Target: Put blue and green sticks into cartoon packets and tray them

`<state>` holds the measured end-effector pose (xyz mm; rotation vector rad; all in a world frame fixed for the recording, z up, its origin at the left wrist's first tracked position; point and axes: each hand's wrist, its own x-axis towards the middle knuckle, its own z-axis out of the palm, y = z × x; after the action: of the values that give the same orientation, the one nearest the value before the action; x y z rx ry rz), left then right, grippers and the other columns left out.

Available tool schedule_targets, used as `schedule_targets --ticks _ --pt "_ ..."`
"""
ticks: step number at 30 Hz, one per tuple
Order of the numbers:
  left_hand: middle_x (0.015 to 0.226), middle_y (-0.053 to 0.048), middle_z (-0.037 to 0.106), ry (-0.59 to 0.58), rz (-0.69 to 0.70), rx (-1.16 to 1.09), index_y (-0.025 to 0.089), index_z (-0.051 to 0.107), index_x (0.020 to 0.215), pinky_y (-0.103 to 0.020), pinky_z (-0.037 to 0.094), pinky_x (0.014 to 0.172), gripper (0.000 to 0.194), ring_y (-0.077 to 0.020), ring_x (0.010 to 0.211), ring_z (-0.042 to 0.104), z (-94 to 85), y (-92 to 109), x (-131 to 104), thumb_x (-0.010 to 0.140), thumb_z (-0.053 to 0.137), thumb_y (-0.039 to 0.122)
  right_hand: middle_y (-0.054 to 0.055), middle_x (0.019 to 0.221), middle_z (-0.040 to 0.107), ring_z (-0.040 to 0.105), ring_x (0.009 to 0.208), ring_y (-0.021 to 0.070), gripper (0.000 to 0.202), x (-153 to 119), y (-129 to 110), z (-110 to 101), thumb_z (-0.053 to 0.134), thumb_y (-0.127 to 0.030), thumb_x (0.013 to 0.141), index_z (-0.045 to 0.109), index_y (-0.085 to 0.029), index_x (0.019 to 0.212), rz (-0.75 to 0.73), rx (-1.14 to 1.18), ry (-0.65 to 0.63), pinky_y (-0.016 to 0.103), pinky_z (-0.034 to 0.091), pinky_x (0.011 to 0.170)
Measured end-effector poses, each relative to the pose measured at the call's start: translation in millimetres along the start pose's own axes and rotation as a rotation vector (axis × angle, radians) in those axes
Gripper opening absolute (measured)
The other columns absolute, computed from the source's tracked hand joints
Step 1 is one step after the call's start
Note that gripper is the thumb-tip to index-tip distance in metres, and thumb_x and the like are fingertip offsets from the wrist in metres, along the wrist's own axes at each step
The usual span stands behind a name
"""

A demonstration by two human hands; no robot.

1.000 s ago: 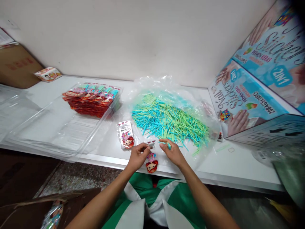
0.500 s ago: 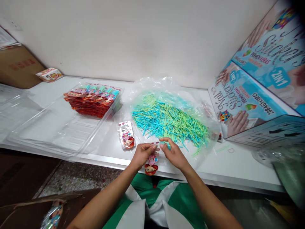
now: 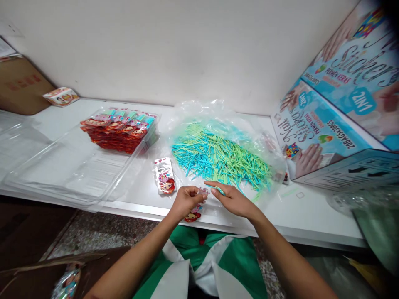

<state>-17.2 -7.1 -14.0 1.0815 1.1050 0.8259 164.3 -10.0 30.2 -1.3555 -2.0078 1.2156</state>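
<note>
Near the table's front edge, my left hand (image 3: 188, 200) pinches the top of a small printed plastic bag (image 3: 193, 215), which hangs down with a red-haired cartoon figure at its bottom. Close on its right, my right hand (image 3: 230, 198) is closed on a few thin green and blue sticks (image 3: 219, 190), their ends pointing toward the bag's top. Just beyond my hands lies a large heap of the same sticks (image 3: 218, 155) on a clear plastic sheet (image 3: 199, 109). A stack of similar printed bags (image 3: 164, 176) lies left of my hands.
A clear plastic tray (image 3: 59, 189) at the left holds rows of filled bags (image 3: 115, 131). Large blue printed boxes (image 3: 321, 124) stand at the right. A brown carton (image 3: 23, 89) and a small box (image 3: 60, 96) are at the back left.
My left hand has drawn the bag slightly left and tilted it. The right hand has turned, so the sticks it holds now point left toward the bag's top.
</note>
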Motion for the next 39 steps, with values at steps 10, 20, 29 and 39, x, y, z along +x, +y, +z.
schedule_targets --ticks 10,20,29,39 --pt "0.067 -0.001 0.064 0.008 0.284 0.51 0.015 0.066 0.074 -0.021 0.039 0.056 0.018 -0.0128 0.062 0.057 -1.0 6.1 -7.7 0.077 0.055 0.03 0.017 0.116 0.057 0.054 0.101 0.0267 0.067 12.1 -0.3 -7.4 0.043 -0.022 0.075 0.026 -0.008 0.139 0.133 -0.302 -0.293 0.036 0.04 0.084" --pt "0.084 -0.007 0.066 -0.073 0.651 1.025 0.016 0.058 0.103 -0.028 0.042 0.068 0.025 -0.019 0.079 0.06 -9.4 5.9 -6.6 0.083 0.043 0.02 0.021 0.102 0.063 0.059 0.089 0.0274 0.084 23.6 8.7 0.6 0.047 -0.021 0.071 0.004 -0.001 0.141 0.137 -0.543 -0.35 0.03 0.04 0.066" --pt "0.083 -0.01 0.059 -0.214 0.485 1.348 0.013 0.049 0.093 -0.03 0.039 0.061 0.019 -0.0221 0.074 0.057 9.6 10.9 -12.1 0.087 0.032 0.021 0.023 0.121 0.05 0.054 0.102 0.0283 0.094 27.2 0.0 6.3 0.05 -0.011 0.069 -0.009 -0.008 0.141 0.071 -0.626 -0.309 0.032 0.04 0.074" --pt "0.063 0.001 0.05 -0.364 0.07 0.296 0.015 0.048 0.076 -0.022 0.037 0.055 0.029 -0.0103 0.056 0.047 7.6 0.1 -13.3 0.085 0.04 0.041 0.003 0.087 0.065 0.058 0.077 0.0154 0.038 26.1 -1.1 -17.1 0.041 -0.041 0.087 0.053 -0.02 0.116 -0.092 -0.188 -0.223 0.025 0.039 0.068"
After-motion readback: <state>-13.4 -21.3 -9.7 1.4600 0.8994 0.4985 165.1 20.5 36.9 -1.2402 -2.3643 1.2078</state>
